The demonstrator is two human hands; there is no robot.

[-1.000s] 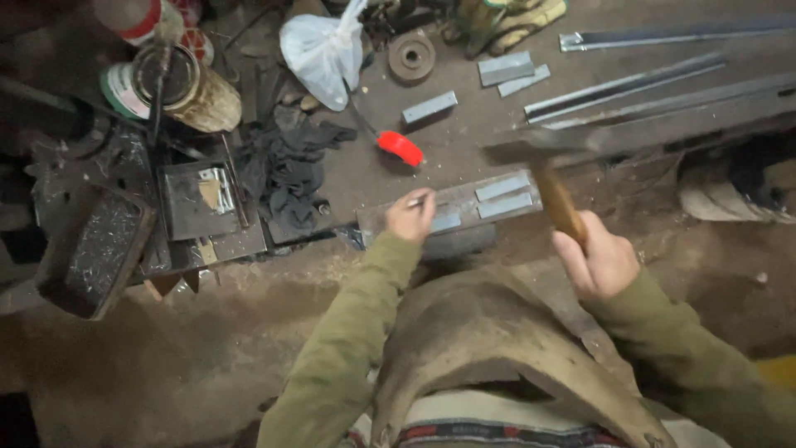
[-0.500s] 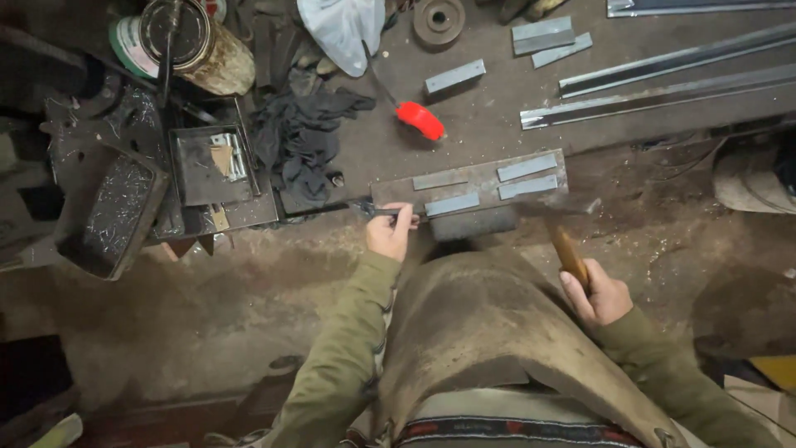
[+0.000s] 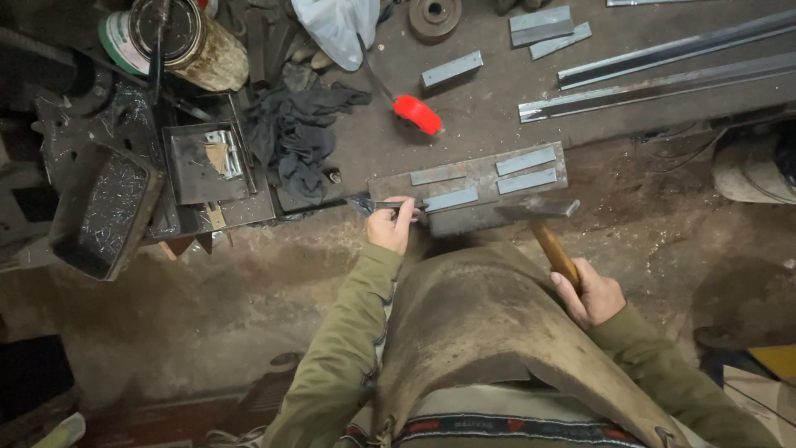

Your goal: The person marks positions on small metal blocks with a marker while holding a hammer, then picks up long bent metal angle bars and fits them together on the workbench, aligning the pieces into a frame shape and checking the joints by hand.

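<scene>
At a cluttered steel worktop [image 3: 464, 124] above a dirt floor [image 3: 207, 290], your left hand [image 3: 391, 224] pinches a punch [image 3: 390, 205]; your right hand [image 3: 593, 294] clasps a hammer [image 3: 543, 224].

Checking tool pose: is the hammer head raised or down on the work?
Down. The hammer head rests at the edge of the steel plate by the strips; the right hand grips its wooden handle.

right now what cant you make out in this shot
Head view only:
- What the left hand pinches: a thin dark tool, too small and dark to tell its kind.
- The hammer head's striking face: blurred, and dark against the steel block.
- The long metal bars: cut off by the right edge.
- The tin can: top cut off by the upper edge.
- The person's legs: hidden by the leather apron.
</scene>
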